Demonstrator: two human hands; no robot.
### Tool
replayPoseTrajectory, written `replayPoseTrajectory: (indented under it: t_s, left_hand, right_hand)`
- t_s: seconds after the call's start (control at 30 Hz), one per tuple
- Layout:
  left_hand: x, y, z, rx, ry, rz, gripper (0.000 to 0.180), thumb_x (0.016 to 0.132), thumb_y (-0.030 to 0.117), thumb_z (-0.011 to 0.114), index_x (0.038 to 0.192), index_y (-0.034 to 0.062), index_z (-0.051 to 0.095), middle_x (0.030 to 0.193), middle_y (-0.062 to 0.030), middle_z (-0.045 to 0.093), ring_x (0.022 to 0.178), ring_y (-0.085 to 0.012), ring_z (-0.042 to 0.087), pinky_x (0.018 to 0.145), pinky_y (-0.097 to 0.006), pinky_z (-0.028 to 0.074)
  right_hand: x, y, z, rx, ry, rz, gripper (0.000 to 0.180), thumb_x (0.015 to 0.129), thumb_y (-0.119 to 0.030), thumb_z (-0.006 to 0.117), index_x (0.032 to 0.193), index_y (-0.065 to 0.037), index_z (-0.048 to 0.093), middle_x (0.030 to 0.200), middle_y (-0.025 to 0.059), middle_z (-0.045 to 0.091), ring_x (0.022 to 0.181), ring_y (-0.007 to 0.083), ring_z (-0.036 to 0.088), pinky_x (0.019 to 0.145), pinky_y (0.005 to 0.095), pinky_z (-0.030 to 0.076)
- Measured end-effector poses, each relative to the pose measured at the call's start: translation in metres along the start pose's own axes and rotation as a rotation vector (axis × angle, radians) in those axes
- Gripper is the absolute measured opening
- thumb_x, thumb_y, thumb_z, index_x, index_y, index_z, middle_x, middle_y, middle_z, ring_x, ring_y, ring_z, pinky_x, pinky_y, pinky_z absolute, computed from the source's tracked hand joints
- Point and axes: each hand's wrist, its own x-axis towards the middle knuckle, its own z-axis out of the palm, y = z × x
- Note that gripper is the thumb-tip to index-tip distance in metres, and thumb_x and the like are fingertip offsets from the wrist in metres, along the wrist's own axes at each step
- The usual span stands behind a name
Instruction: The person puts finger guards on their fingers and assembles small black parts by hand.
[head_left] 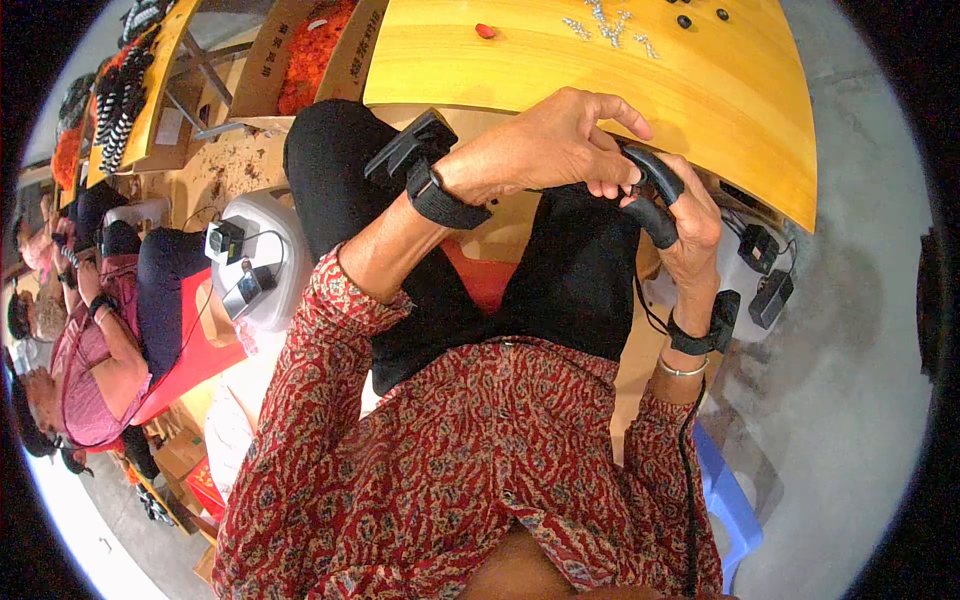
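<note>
Both hands meet over the lap: left hand [560, 140] and right hand [690, 225] clamped on a black strap [655, 195]; beads [610, 25] lie untouched on the tabletop [560, 75].

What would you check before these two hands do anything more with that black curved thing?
1. Left hand on the black curved piece: ok, fingertips touch its upper end.
2. Right hand gripping it: ok, fingers wrap the lower part.
3. Wrist strap in place: ok.
4. Small silver parts on the yellow table: ok, lying apart from the hands.
5. Cable free of snags: cannot tell.
</note>
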Motion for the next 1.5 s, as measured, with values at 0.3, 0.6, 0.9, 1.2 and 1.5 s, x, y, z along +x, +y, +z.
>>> replayPoseTrajectory:
  t_s: [0.3, 0.6, 0.9, 1.2, 1.5]
  left_hand:
    - [0.003, -0.007, 0.007, -0.174, 0.014, 0.065, 0.033, 0.08, 0.005, 0.066, 0.109, -0.0089, 0.056, 0.071, -0.0084, 0.065, 0.061, -0.0106, 0.061, 0.057, -0.02, 0.049]
    - [0.002, -0.008, 0.015, -0.153, -0.052, 0.065, 0.042, 0.082, 0.006, 0.067, 0.122, 0.0035, 0.055, 0.084, -0.0014, 0.063, 0.072, -0.0064, 0.056, 0.067, -0.019, 0.046]
    - [-0.001, -0.014, 0.032, -0.032, -0.105, 0.328, 0.064, 0.072, 0.008, 0.076, 0.13, 0.0059, 0.05, 0.084, 0.001, 0.058, 0.078, -0.0081, 0.052, 0.075, -0.022, 0.046]
    - [-0.006, -0.014, 0.037, 0.026, -0.018, 0.278, 0.057, 0.071, 0.013, 0.077, 0.124, 0.0094, 0.058, 0.084, 0.0017, 0.061, 0.077, -0.0068, 0.052, 0.073, -0.022, 0.047]
    - [-0.005, -0.017, 0.041, 0.071, 0.023, 0.371, 0.057, 0.071, 0.019, 0.077, 0.123, 0.0093, 0.058, 0.088, -0.0024, 0.065, 0.076, -0.008, 0.056, 0.071, -0.024, 0.048]
  right_hand:
    - [-0.006, 0.004, 0.0, 0.003, 0.036, -0.004, 0.022, 0.078, -0.009, 0.069, 0.093, 0.005, 0.062, 0.091, 0.0122, 0.062, 0.078, 0.021, 0.062, 0.065, 0.0281, 0.05]
    - [-0.006, -0.01, -0.005, -0.122, 0.145, 0.067, 0.025, 0.07, -0.009, 0.073, 0.09, 0.001, 0.064, 0.089, 0.0101, 0.063, 0.078, 0.0225, 0.063, 0.067, 0.0292, 0.051]
    - [-0.01, -0.018, -0.012, -0.161, 0.225, 0.147, 0.021, 0.07, -0.011, 0.073, 0.085, 0.002, 0.066, 0.086, 0.0098, 0.062, 0.073, 0.0209, 0.061, 0.063, 0.0287, 0.048]
    - [-0.015, -0.017, -0.013, -0.141, 0.216, -0.008, 0.026, 0.07, -0.011, 0.074, 0.091, 0.002, 0.065, 0.09, 0.0107, 0.063, 0.078, 0.0231, 0.064, 0.066, 0.0306, 0.052]
    - [-0.019, -0.013, -0.019, -0.208, 0.168, -0.054, 0.026, 0.071, -0.014, 0.074, 0.091, 0.001, 0.065, 0.089, 0.013, 0.062, 0.077, 0.0271, 0.064, 0.065, 0.0326, 0.052]
